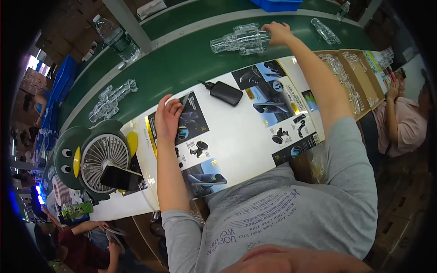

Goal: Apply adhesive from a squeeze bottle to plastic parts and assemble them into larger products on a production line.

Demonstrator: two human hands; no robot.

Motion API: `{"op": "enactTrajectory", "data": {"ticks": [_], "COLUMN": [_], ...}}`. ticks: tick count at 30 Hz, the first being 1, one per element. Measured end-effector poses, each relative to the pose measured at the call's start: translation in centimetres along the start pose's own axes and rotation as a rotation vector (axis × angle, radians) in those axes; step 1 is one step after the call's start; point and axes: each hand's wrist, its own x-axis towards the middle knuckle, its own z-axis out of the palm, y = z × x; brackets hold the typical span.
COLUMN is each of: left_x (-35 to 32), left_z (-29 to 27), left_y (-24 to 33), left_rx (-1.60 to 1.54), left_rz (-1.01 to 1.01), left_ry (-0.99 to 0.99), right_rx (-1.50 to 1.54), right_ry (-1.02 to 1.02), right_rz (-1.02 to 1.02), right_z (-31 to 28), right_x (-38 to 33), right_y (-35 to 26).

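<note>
My right hand [278, 33] reaches far out over the green surface, its fingers closed on the right end of a clear plastic piece [241, 39] with several tube-like parts. That piece lies on its side. My left hand [168, 117] rests at the left of the white work board [223, 136], over a dark printed picture. Its fingers are loosely bent and apart, and I see nothing in them. A black box-shaped device [226, 93] with a short cable lies between the hands.
Similar clear pieces lie on the green belt [182, 59] at left [112, 100] and far right [325, 31]. A cardboard box [371, 82] of clear parts stands at right. A fan [105, 161] with a phone [119, 178] before it and a water bottle [119, 42] stand at left. Co-workers sit on both sides.
</note>
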Motion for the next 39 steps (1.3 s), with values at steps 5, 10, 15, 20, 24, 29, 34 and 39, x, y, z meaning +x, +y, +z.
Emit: {"op": "enactTrajectory", "data": {"ticks": [5, 10, 15, 20, 24, 29, 34, 39], "left_x": [-0.3, -0.2, -0.1, -2.7, -9.4, -19.6, -31.0, -41.0], "left_z": [-0.1, 0.2, 0.8, 5.1, 13.9, 13.5, 1.5, -12.1], "left_y": [0.2, -0.1, -0.2, 1.3, 6.3, 11.0, 10.2, -0.6], "left_rx": [-0.035, -0.040, 0.054, 0.337, 0.738, 0.952, 0.868, 1.409], "left_rz": [-0.011, -0.007, 0.016, 0.113, 0.028, -0.166, -0.431, -0.517], "left_ry": [0.000, 0.020, 0.032, 0.099, -0.444, -1.006, -0.310, 0.676], "right_rx": [-0.117, -0.125, -0.027, 0.502, 0.851, 1.118, 1.232, 1.369], "right_ry": [-0.001, 0.175, 0.479, 0.530, 0.363, 0.113, -0.021, -0.134], "right_rz": [0.105, 0.152, 0.037, -0.196, -0.317, -0.531, -0.731, -0.623], "right_z": [1.7, 4.0, 2.8, -3.4, -5.7, -5.9, -3.7, -1.8], "right_x": [1.4, 0.7, -3.6, -15.2, -23.8, -29.5, -29.9, -30.7], "right_y": [-0.9, -0.7, -1.3, -8.2, -13.1, -18.5, -22.3, -24.5]}}
